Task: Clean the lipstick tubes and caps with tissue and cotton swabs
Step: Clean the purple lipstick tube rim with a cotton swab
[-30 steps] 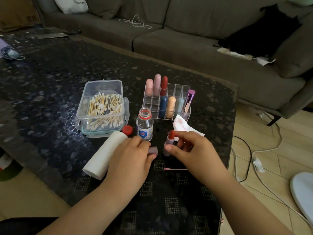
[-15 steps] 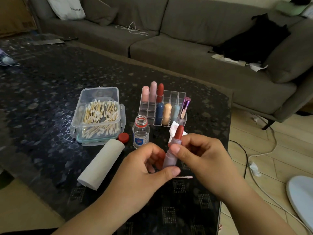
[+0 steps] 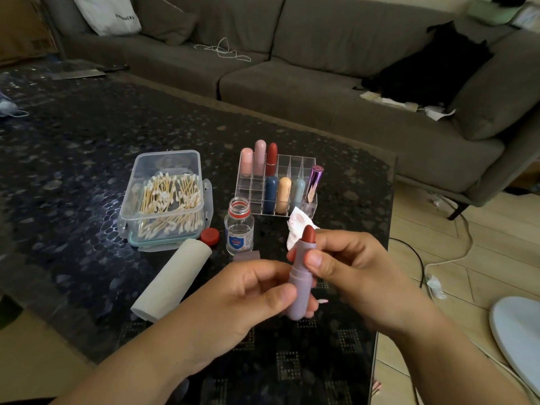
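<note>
Above the dark table [image 3: 87, 159], an open lilac lipstick tube [image 3: 301, 285] with a dark red tip is held upright. Its bottom is pinched by the left hand [image 3: 233, 299], its top by the right hand [image 3: 350, 270].

Dark table [image 3: 87, 141] carries swab box [image 3: 163, 197], bottle [image 3: 239, 228], organizer [image 3: 277, 185], tissue roll [image 3: 172, 280].

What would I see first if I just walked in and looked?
First, the open lilac lipstick with its dark red tip, held upright in the middle by the left hand and right hand. Behind it on the dark table stands a clear organizer of colourful lipsticks. To its left sits a clear box full of cotton swabs.
</note>
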Demonstrator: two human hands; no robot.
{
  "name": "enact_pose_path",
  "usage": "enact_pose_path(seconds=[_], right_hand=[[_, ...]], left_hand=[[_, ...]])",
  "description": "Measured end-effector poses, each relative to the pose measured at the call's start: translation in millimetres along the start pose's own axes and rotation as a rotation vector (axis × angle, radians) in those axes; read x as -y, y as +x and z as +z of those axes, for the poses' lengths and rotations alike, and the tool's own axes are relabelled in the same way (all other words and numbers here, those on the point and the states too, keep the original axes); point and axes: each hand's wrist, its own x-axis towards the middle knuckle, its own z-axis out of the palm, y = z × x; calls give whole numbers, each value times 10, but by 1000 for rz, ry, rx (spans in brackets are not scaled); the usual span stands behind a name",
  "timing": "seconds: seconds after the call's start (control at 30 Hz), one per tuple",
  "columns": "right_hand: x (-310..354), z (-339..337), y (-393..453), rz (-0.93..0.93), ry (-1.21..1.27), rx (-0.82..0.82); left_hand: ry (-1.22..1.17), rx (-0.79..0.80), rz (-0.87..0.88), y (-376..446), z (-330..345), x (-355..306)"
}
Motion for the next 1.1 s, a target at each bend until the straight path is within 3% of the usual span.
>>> enact_pose_path(seconds=[0.1,0.23,0.3,0.43,0.7,0.9,0.97,1.1], right_hand=[[-9,30,-8,-48,-57,-48],[-39,68,-12,-88,-182,-77],[5,68,-8,-118,-83,-19],[19,43,-10,-90,142,121],[12,19,-20,-94,-97,-90],[31,48,-17,-92,40,5],[32,71,-6,-87,3,-27],[11,96,38,52,-172,-119]], left_hand=[[6,-64,-3,25,59,10],[73,-283,18,77,92,56],[-7,-209,19,72,61,16],[-191,91,18,29,55,-75],[-64,-235,12,68,77,19],[-155,-38,12,25,31,-41],[-92,-107,-4,17,26,-55],[194,-390,25,-10,-55,-59]])
